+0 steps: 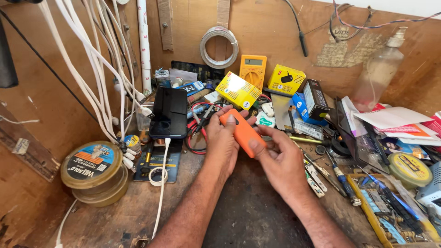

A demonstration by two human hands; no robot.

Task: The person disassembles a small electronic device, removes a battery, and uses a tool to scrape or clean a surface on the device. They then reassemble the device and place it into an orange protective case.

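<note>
While the worn wooden table (pixel 248 216) carries much clutter, we see both hands above its middle. The left hand (pixel 223 142) and the right hand (pixel 281 158) together hold an orange phone case (pixel 242 132), tilted, fingers closed around its ends. Left of it a black phone (pixel 169 112) leans upright with a white cable (pixel 161 193) plugged in. At the far left stands a round tin (pixel 94 170) with an orange and black label. Behind the hands lie two yellow boxes (pixel 238 90), and a yellow multimeter (pixel 252 70) leans on the wall.
</note>
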